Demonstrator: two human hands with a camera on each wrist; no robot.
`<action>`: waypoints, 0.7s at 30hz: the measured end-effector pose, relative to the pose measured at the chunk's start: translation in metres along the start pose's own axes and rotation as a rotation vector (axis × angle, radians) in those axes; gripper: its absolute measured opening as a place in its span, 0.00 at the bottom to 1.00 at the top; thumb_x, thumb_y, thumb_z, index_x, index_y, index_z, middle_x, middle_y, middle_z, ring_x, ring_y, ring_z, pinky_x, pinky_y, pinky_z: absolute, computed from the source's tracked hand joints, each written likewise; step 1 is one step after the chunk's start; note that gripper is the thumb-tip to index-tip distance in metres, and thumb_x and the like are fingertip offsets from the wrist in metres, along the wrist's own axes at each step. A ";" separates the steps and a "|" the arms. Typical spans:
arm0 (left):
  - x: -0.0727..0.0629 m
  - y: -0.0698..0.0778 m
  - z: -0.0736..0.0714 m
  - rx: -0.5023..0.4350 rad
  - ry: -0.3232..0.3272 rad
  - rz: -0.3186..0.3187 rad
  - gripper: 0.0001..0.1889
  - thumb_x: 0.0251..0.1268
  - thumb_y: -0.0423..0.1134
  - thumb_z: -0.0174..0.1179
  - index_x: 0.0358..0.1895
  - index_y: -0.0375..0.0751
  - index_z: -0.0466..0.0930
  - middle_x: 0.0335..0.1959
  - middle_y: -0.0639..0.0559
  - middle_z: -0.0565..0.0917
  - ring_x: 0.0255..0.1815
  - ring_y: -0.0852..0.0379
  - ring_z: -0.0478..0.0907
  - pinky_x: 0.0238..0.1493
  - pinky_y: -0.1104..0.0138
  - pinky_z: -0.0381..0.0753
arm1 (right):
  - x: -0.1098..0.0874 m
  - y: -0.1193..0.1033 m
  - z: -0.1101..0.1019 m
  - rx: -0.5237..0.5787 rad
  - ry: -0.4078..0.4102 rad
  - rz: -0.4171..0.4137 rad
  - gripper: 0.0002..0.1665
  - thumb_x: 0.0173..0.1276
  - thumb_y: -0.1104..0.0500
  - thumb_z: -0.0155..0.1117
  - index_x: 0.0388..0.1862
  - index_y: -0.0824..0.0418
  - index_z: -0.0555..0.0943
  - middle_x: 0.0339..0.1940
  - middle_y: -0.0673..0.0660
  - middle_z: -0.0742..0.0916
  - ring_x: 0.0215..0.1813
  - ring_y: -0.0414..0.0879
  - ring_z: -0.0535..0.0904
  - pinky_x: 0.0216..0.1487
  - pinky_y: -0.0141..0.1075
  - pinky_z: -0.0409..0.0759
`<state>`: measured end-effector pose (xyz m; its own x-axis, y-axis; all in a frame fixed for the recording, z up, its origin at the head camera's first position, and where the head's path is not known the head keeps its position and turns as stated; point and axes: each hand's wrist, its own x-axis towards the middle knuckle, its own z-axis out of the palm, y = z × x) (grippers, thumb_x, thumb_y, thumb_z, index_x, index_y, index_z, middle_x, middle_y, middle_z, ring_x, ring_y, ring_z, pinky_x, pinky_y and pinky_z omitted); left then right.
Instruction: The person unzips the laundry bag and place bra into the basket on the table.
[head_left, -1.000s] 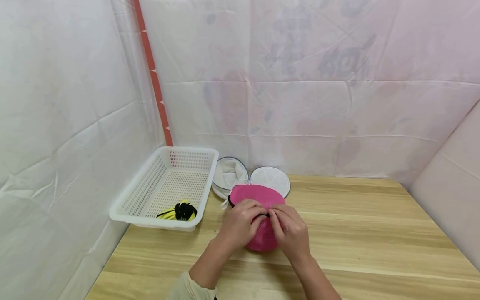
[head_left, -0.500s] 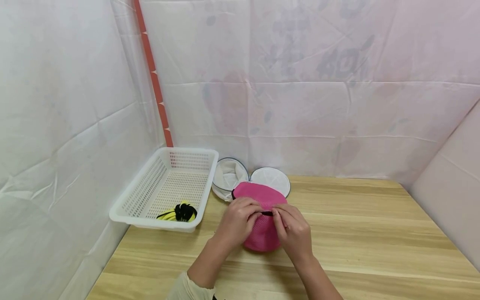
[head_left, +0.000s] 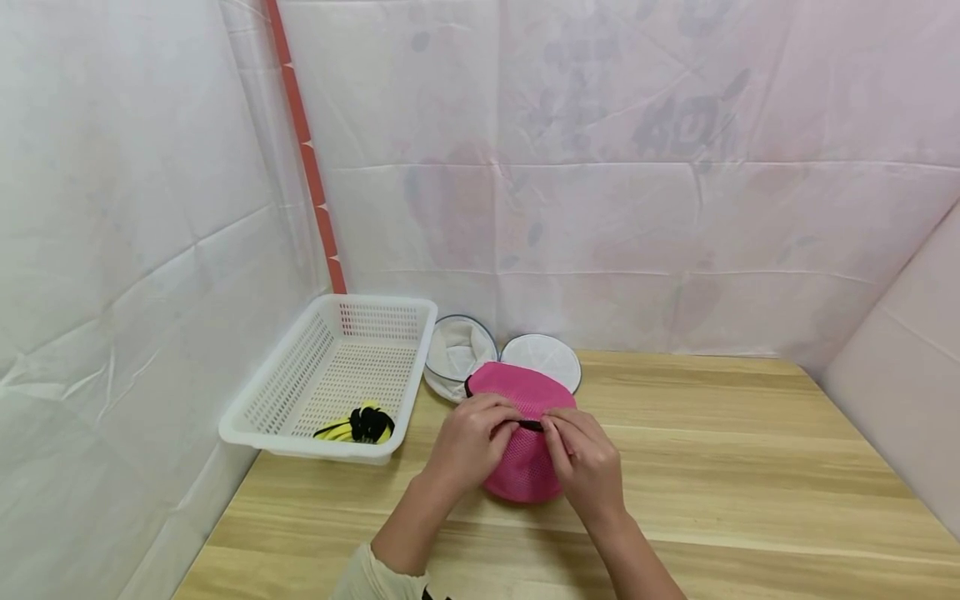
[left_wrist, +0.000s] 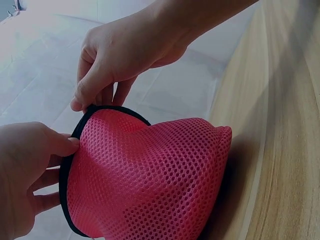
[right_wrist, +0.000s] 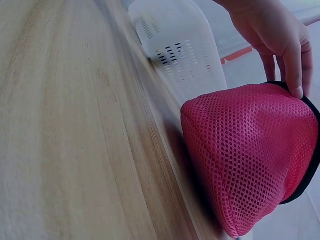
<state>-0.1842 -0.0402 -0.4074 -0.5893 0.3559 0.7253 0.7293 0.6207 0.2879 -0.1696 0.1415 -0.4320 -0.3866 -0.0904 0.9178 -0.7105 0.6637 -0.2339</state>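
A pink mesh laundry bag [head_left: 525,467] with a black rim stands on the wooden table between both hands. My left hand [head_left: 468,442] pinches the rim on the left side, with the thumb and fingertips on it. Opposite it, my right hand [head_left: 588,462] pinches the same rim on the right. A short black stretch of rim shows between the two hands. In the left wrist view the right hand [left_wrist: 130,47] and the left hand [left_wrist: 25,175] both grip the black edge [left_wrist: 65,185]. The right wrist view shows the left hand [right_wrist: 277,37] with its thumb on the bag.
A white perforated basket [head_left: 420,367] sits at the left, holding a yellow and black bundle [head_left: 363,423]. Behind the bag lie a round white pouch [head_left: 453,354] with a dark rim and a white disc [head_left: 551,358], against the sheet-covered wall [head_left: 600,217].
My hands have drawn slightly apart, so more black rim shows between them. The pink bag's top has shifted a little to the right, and a white tab beside it has dropped from view.
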 end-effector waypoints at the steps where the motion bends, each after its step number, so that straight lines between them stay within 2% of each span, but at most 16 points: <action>1: 0.000 0.000 0.000 0.002 -0.002 -0.003 0.05 0.57 0.34 0.71 0.37 0.47 0.89 0.37 0.58 0.86 0.42 0.61 0.82 0.51 0.68 0.80 | 0.000 0.000 0.000 0.001 0.002 0.000 0.12 0.71 0.59 0.63 0.35 0.66 0.88 0.38 0.55 0.89 0.42 0.49 0.85 0.56 0.25 0.78; 12: 0.000 0.010 0.003 -0.030 -0.054 0.022 0.09 0.60 0.39 0.69 0.43 0.46 0.89 0.40 0.58 0.86 0.46 0.63 0.81 0.57 0.67 0.79 | -0.003 -0.001 0.003 0.002 0.010 -0.032 0.19 0.75 0.53 0.58 0.34 0.65 0.88 0.37 0.55 0.89 0.41 0.49 0.84 0.55 0.25 0.78; 21: -0.001 0.010 0.005 -0.011 -0.046 0.032 0.05 0.61 0.37 0.68 0.40 0.47 0.89 0.38 0.59 0.86 0.44 0.63 0.81 0.53 0.70 0.80 | -0.003 -0.001 0.005 0.019 0.007 -0.048 0.19 0.75 0.54 0.57 0.34 0.65 0.88 0.36 0.54 0.88 0.40 0.48 0.84 0.51 0.28 0.80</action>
<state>-0.1781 -0.0303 -0.4082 -0.5808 0.4077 0.7046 0.7519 0.6004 0.2723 -0.1704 0.1376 -0.4357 -0.3478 -0.1164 0.9303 -0.7391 0.6446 -0.1956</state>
